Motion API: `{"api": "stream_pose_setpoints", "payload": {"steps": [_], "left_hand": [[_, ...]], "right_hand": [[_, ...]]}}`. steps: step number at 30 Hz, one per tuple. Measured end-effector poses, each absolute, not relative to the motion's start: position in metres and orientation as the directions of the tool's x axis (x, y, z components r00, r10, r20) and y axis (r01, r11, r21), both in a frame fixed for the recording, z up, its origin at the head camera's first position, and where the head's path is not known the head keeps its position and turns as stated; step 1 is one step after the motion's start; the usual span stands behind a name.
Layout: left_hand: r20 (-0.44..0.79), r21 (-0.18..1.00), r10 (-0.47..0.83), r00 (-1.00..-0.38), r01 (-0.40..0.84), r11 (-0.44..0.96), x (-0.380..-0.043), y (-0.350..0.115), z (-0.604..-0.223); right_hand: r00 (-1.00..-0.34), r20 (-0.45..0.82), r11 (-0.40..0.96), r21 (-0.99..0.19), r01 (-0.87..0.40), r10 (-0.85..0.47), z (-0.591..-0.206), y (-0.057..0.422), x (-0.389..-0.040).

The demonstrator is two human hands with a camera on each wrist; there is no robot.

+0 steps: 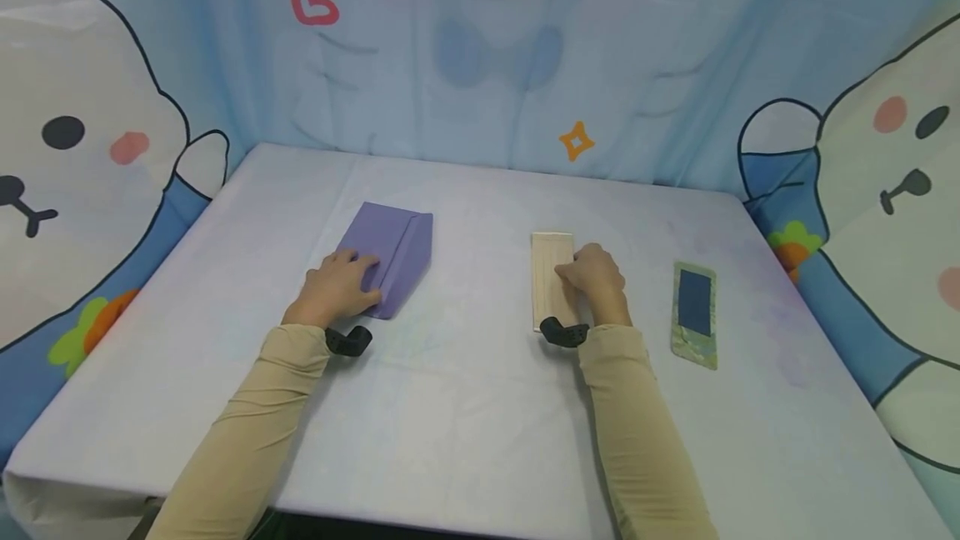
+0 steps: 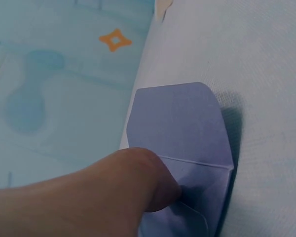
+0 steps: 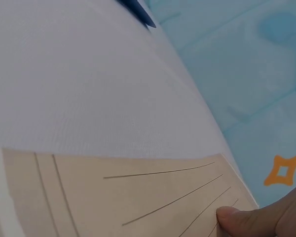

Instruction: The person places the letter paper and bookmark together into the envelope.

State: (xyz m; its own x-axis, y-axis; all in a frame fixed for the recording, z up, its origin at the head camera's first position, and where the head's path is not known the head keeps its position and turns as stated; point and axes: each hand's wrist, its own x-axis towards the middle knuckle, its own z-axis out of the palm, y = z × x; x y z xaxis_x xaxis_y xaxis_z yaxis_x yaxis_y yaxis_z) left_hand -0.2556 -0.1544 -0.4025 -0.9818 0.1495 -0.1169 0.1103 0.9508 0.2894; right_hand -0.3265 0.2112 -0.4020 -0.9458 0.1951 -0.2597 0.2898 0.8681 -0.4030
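My left hand (image 1: pixel 333 286) is at a purple envelope (image 1: pixel 408 265) on the left of the table, gripping its near left part with thumb and fingers. In the left wrist view the envelope's flap (image 2: pixel 180 123) is folded out, and my thumb bends down at the envelope's mouth. Right of the middle, my right hand (image 1: pixel 597 280) holds a beige sheet of lined paper (image 1: pixel 551 273) by its right edge. Its thumb (image 3: pixel 232 217) presses on the printed lines in the right wrist view; the fingers beneath are hidden.
A green patterned card (image 1: pixel 693 348) with a dark blue panel lies on the white-covered table (image 1: pixel 465 407), to the right of my right hand. A blue cartoon curtain (image 1: pixel 480 107) hangs behind the table and along its sides.
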Motion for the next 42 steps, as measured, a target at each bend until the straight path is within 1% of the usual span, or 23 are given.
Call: {"api": "stream_pose_setpoints", "payload": {"steps": [8, 13, 21, 28, 42], "left_hand": [[-0.113, 0.29, 0.144, -0.983, 0.106, 0.951, -0.2544, -0.1555, -0.4073], [-0.112, 0.29, 0.144, -0.983, 0.106, 0.951, -0.2551, -0.1561, -0.408], [-0.106, 0.281, 0.156, -0.982, 0.12, 0.952, -0.2564, -0.1563, -0.4056], [-0.098, 0.294, 0.157, -0.983, 0.122, 0.948, -0.257, -0.1578, -0.4054], [-0.104, 0.296, 0.157, -0.982, 0.12, 0.948, -0.257, -0.1577, -0.405]], "right_hand": [[-0.941, -0.268, 0.846, -0.433, 0.31, 0.207, -0.4029, 0.2111, -0.3256], [-0.942, -0.262, 0.823, -0.473, 0.315, 0.21, -0.4049, 0.2112, -0.3283], [-0.949, -0.255, 0.808, -0.51, 0.294, 0.184, -0.4022, 0.2127, -0.33], [-0.949, -0.269, 0.75, -0.591, 0.298, 0.165, -0.4004, 0.2146, -0.3308], [-0.951, -0.293, 0.665, -0.693, 0.279, 0.094, -0.4052, 0.2132, -0.3349]]}}
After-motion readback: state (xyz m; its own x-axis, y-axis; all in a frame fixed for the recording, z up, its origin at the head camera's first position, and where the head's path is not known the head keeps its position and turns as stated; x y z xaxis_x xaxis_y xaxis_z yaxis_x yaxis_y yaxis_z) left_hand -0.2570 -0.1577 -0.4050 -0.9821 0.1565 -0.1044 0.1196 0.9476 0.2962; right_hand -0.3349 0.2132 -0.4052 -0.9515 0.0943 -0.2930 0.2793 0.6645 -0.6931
